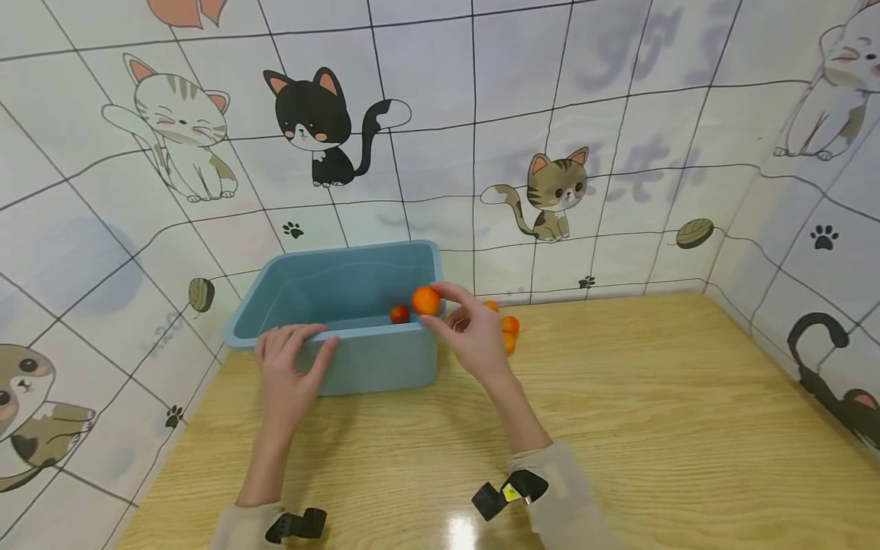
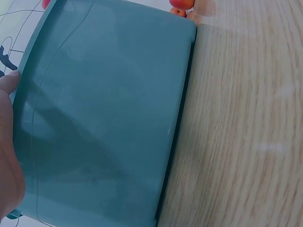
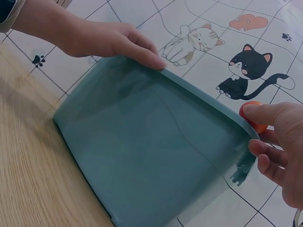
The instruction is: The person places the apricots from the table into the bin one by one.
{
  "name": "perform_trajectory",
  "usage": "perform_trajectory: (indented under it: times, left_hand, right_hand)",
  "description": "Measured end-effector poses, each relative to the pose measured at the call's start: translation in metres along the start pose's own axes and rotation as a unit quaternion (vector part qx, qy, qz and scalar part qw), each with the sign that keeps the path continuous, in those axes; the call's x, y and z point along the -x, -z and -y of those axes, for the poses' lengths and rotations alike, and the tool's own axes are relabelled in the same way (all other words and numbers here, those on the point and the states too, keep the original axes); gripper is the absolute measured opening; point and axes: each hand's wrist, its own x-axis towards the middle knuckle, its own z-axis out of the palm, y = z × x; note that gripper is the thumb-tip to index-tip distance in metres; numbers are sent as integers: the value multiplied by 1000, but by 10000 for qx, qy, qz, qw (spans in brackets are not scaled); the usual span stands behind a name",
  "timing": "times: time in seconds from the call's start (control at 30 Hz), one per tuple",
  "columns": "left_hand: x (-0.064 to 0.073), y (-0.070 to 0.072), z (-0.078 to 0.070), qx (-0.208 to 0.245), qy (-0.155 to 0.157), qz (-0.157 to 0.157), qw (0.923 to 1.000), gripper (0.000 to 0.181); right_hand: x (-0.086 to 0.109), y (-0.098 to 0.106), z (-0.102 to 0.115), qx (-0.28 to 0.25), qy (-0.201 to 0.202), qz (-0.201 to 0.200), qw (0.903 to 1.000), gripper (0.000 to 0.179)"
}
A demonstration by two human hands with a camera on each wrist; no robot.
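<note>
A blue plastic storage bin (image 1: 371, 363) stands on the table against the wall. My left hand (image 1: 285, 374) grips its front rim near the left corner, fingers over the edge and thumb along the outer face. Over the bin's front right corner, my right hand (image 1: 474, 336) pinches a small round orange fruit (image 1: 426, 301) between thumb and fingertips; the same fruit (image 3: 254, 116) shows above the rim in the right wrist view. Inside the bin lies one reddish fruit (image 1: 399, 314). The front wall hides part of the bin's floor.
Several more orange fruits (image 1: 510, 325) lie just right of the bin, partly behind my right hand. The wooden table (image 1: 653, 397) extends to the right. A wall covering (image 1: 433, 176) printed with cats and grid lines rises behind and at both sides.
</note>
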Motion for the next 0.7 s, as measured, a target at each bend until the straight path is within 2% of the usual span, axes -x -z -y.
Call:
perform_trajectory:
  times: [0.2, 0.7]
  left_hand:
    - [0, 1, -1, -68, 65, 37, 9999, 31]
    - [1, 0, -1, 3, 76, 9, 10000, 24]
  right_hand:
    - [-1, -9, 0, 207, 0, -40, 9998, 43]
    - [1, -8, 0, 407, 118, 32, 9991, 44]
